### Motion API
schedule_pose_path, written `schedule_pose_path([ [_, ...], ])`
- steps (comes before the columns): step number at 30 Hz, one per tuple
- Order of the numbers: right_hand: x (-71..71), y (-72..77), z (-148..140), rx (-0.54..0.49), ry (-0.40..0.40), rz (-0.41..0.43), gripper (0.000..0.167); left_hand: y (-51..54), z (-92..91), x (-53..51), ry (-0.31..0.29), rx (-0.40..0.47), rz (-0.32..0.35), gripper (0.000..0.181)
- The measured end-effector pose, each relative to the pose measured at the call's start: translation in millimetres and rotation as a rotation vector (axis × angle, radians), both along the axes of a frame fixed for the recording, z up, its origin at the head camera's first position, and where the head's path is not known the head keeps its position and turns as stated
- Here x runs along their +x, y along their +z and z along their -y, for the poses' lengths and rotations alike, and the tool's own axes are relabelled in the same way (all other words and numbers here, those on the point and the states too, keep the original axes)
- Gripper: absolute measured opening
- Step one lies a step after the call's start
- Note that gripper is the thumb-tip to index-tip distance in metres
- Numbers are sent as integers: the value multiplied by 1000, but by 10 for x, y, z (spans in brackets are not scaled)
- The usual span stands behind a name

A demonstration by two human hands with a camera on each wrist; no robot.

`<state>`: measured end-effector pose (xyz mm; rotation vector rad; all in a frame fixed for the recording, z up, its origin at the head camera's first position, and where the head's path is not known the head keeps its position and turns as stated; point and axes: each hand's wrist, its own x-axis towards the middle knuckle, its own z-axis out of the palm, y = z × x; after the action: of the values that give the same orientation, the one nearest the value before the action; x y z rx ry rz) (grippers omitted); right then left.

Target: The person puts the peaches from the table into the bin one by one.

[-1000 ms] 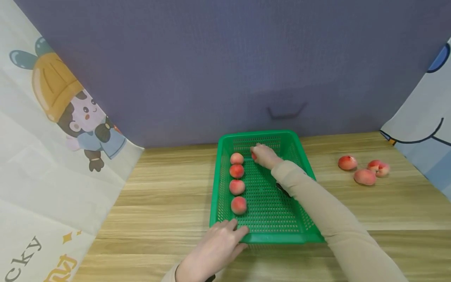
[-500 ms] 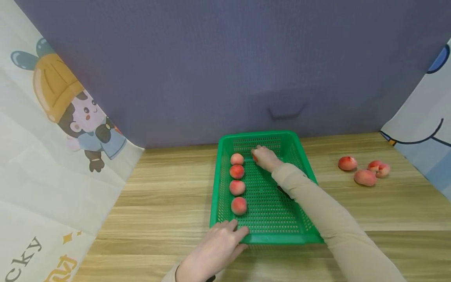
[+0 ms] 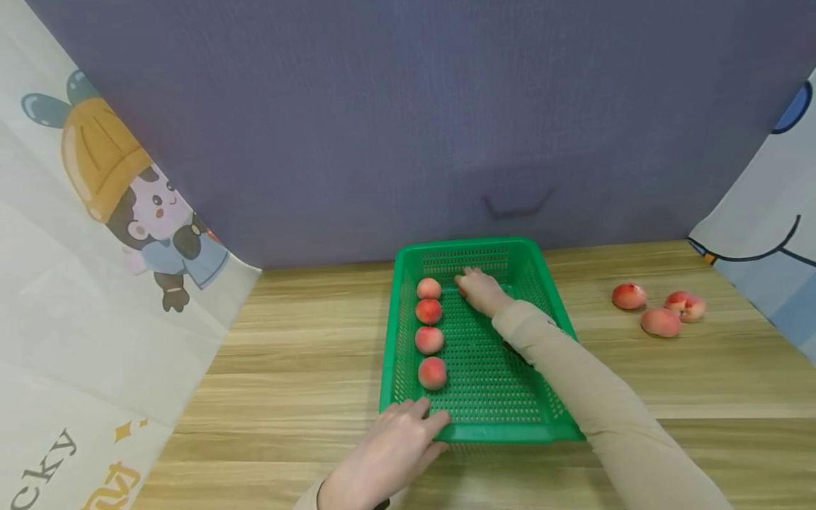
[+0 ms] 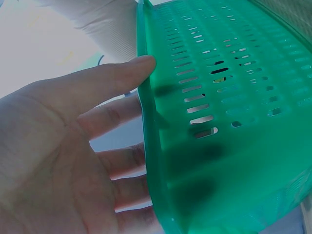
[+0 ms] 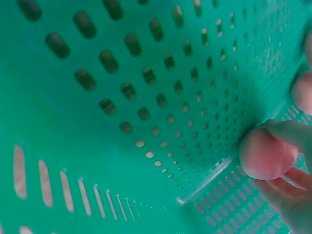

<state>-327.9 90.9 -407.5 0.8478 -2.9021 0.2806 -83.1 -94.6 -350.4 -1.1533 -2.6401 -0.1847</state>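
Note:
A green perforated plastic basket (image 3: 491,431) stands on the table. My left hand (image 3: 389,446) grips its near left rim, thumb (image 4: 124,73) against the outer wall and fingers reaching over the edge. Inside the basket, near the far wall, my right hand (image 3: 482,290) holds a peach (image 5: 267,153) between thumb and fingers, low by the basket floor. A column of peaches lies along the left side: one farthest away (image 3: 428,288), two between, and the nearest peach (image 3: 432,372). In the head view my hand mostly hides the held peach.
Right of the basket, three more peaches lie grouped on the wooden table (image 3: 287,368): one peach (image 3: 629,296), a second peach (image 3: 661,321), and a two-toned one (image 3: 685,305). A grey-blue partition (image 3: 408,127) rises behind the basket; printed sheets (image 3: 76,297) flank the table.
My right hand has shifted slightly nearer with the peach, still close to the far wall. The left hand and the other peaches stay where they were.

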Motion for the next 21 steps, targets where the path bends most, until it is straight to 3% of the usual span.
schedule_pose_path([
  [9, -11, -52, -14, 5, 18, -25, 13, -2, 0, -7, -11, -3, -14, 19],
  [21, 2, -14, -24, 23, 29, -42, 17, -12, 4, -15, -15, -2, -21, 20],
])
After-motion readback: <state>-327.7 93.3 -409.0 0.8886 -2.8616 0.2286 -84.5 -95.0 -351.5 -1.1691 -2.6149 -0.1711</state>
